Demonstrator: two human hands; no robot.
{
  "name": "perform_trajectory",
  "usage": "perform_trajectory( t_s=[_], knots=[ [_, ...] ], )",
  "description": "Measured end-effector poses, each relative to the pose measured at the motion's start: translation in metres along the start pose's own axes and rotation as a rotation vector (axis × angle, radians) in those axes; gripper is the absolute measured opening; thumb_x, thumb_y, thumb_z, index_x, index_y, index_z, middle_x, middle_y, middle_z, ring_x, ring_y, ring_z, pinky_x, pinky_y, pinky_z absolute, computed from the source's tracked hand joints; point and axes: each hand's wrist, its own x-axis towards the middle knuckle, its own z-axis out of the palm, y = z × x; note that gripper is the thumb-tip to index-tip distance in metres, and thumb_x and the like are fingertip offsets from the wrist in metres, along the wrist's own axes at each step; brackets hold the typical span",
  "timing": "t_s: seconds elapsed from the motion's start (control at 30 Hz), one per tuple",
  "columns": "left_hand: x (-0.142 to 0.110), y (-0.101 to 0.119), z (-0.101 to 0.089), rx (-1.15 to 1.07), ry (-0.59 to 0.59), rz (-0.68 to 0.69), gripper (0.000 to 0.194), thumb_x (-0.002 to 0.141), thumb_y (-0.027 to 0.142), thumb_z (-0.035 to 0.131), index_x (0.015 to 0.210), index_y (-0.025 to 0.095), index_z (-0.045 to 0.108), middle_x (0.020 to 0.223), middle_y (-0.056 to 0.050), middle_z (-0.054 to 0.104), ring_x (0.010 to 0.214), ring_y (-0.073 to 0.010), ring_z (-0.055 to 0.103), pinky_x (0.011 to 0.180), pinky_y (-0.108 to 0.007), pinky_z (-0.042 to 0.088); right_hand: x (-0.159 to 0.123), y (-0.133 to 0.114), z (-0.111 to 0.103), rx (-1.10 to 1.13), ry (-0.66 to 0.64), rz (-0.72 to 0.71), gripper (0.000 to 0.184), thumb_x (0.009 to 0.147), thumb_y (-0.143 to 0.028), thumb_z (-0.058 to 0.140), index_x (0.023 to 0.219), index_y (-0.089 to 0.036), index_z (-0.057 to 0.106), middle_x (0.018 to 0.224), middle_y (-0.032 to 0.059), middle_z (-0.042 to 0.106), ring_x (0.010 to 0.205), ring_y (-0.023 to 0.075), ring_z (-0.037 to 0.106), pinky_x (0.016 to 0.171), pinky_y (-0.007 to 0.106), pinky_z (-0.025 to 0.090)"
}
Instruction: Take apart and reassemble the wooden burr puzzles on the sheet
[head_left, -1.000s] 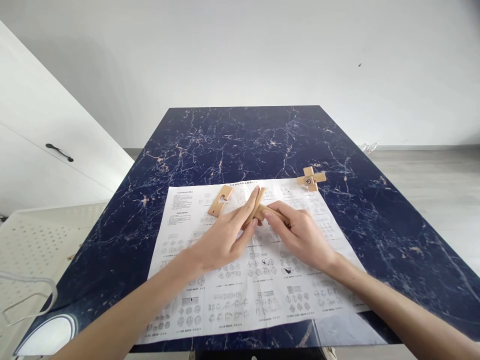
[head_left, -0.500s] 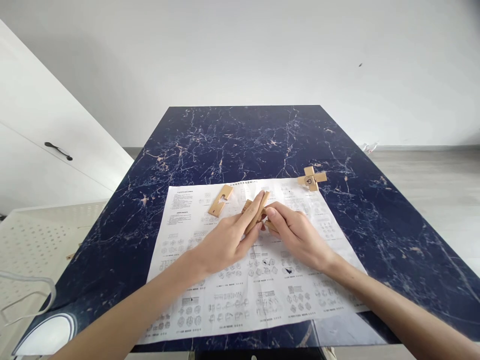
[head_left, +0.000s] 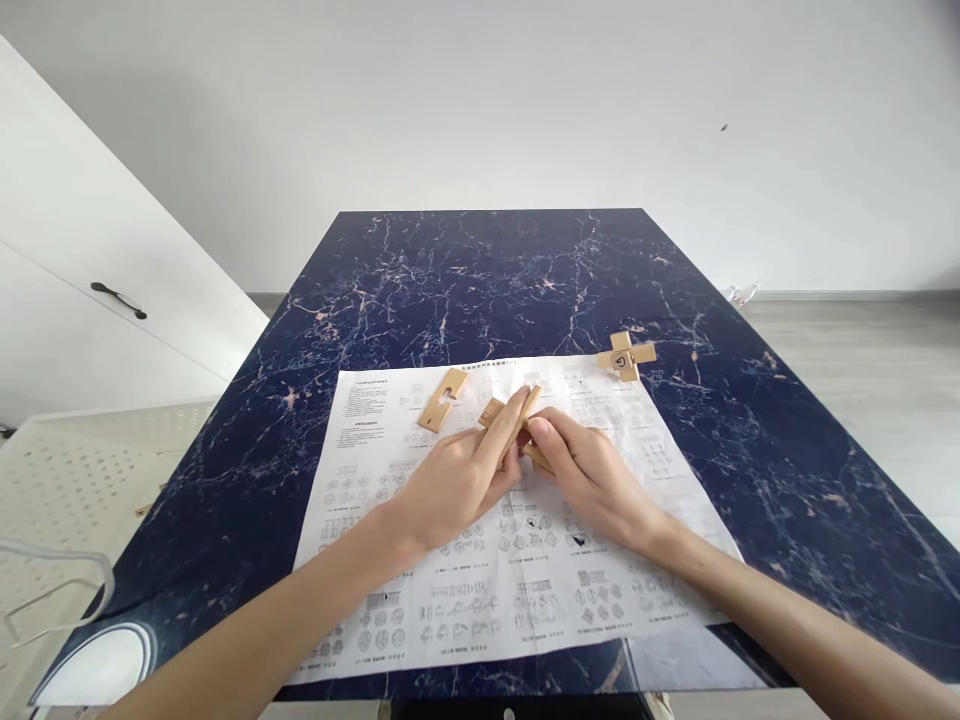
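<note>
My left hand (head_left: pixel 465 470) is closed around light wooden puzzle pieces (head_left: pixel 534 395) above the middle of a printed sheet (head_left: pixel 465 650). Its index finger lies along one bar, and a marked end of another piece sticks out on the left. Opposite it, my right hand (head_left: pixel 589 470) pinches the same group, thumb on top. The fingers cover how the pieces meet. Beyond my left hand a notched wooden piece (head_left: pixel 442 400) lies flat on the sheet. At the sheet's far right corner rests a cross-shaped wooden puzzle (head_left: pixel 627 358) with a round dark mark.
The sheet lies on a dark blue marble-patterned table (head_left: pixel 480 280). To the left are a white perforated surface (head_left: pixel 90 480) and a white cabinet (head_left: pixel 90 220) with a black handle. A pale round-edged object (head_left: pixel 94 665) is at the lower left, near a pale cable (head_left: pixel 75 555).
The pieces between my hands have turned, and the marked end now shows left of my left index finger. My right hand's grip has shifted slightly. The notched piece and cross-shaped puzzle stayed put.
</note>
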Motion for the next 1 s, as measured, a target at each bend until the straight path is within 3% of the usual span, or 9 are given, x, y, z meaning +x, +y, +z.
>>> perform_trajectory(
  t_s=[0.23,0.43,0.53,0.6,0.7,0.87,1.0],
  knots=[
    [0.002,0.000,0.001,0.075,0.024,0.021,0.063,0.115,0.022,0.037,0.174,0.021,0.017,0.106,-0.009,0.082,0.078,-0.0198,0.078,0.074,-0.035,0.067,0.000,0.002,0.002,0.124,-0.012,0.028,0.046,0.114,-0.060,0.042,0.088,-0.023,0.053,0.071,-0.0038,0.047,0.061,0.0137,0.039,0.056,0.032,0.033],
    [0.007,0.002,-0.006,0.020,0.081,0.017,0.067,0.113,0.030,0.041,0.172,0.015,0.014,0.076,0.003,0.072,0.055,-0.0158,0.064,0.058,-0.031,0.055,0.007,0.001,-0.008,0.316,0.005,0.070,0.049,0.111,-0.065,0.047,0.091,-0.022,0.060,0.068,-0.0061,0.036,0.057,0.0124,0.030,0.052,0.031,0.027],
    [0.010,-0.002,-0.013,0.016,0.223,-0.060,0.048,0.113,0.029,0.035,0.159,0.015,0.033,0.092,-0.003,0.074,0.067,-0.0167,0.067,0.065,-0.033,0.054,0.010,0.003,-0.013,0.431,0.061,0.095,0.047,0.109,-0.066,0.053,0.095,-0.022,0.064,0.067,-0.0068,0.031,0.057,0.0129,0.026,0.052,0.031,0.026],
    [0.013,-0.008,-0.018,0.083,0.331,-0.141,0.030,0.112,0.029,0.037,0.137,0.017,0.048,0.096,-0.005,0.070,0.078,-0.0189,0.067,0.073,-0.036,0.054,0.013,0.008,-0.015,0.502,0.102,0.113,0.047,0.107,-0.067,0.057,0.093,-0.023,0.064,0.069,-0.0068,0.028,0.058,0.0132,0.023,0.051,0.032,0.024],
    [0.015,-0.024,-0.024,0.305,0.402,-0.237,0.013,0.107,0.029,0.049,0.115,0.019,0.051,0.097,-0.007,0.063,0.088,-0.0233,0.063,0.081,-0.040,0.052,0.015,0.013,-0.016,0.566,0.138,0.130,0.045,0.104,-0.067,0.062,0.091,-0.024,0.065,0.070,-0.0062,0.027,0.059,0.0138,0.023,0.051,0.032,0.021],
    [0.012,-0.045,-0.026,0.735,0.292,-0.370,0.036,0.101,0.053,0.060,0.099,0.017,0.056,0.098,-0.015,0.062,0.093,-0.0339,0.058,0.084,-0.049,0.048,0.018,0.012,-0.018,0.586,0.184,0.103,0.045,0.102,-0.068,0.065,0.091,-0.024,0.066,0.071,-0.0059,0.026,0.059,0.0143,0.024,0.050,0.032,0.021],
    [0.012,-0.044,-0.024,0.719,0.167,-0.358,0.038,0.105,0.051,0.053,0.080,0.022,0.052,0.081,-0.010,0.060,0.086,-0.0326,0.059,0.086,-0.050,0.046,0.019,0.013,-0.018,0.571,0.175,0.100,0.045,0.103,-0.069,0.062,0.093,-0.025,0.066,0.070,-0.0058,0.027,0.058,0.0147,0.025,0.050,0.033,0.023]
  ],
)
